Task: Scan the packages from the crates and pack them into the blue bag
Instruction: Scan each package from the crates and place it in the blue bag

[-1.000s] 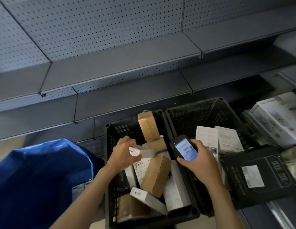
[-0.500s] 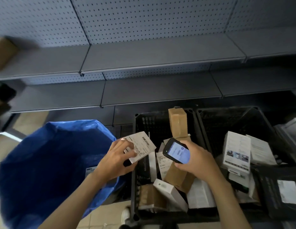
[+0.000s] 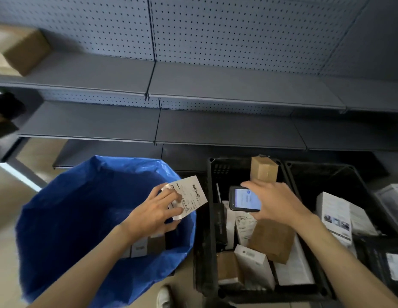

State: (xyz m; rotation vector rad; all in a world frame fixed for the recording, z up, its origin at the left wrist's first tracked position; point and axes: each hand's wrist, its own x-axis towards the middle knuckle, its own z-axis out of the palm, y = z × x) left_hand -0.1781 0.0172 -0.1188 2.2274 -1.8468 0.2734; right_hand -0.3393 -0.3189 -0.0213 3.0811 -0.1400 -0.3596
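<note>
The left hand [image 3: 159, 213] grips a small labelled package [image 3: 186, 197] right over the blue bag's [image 3: 67, 218] near rim, bag open below. The right hand [image 3: 276, 203] clasps the scanner [image 3: 243, 198] above the crate [image 3: 208, 218].

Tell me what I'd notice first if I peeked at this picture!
The big blue bag gapes open at lower left, with the left hand holding a white labelled package over its right rim. Just right of that, the right hand holds a handheld scanner with a glowing screen above a black crate packed with brown and white boxes.
</note>
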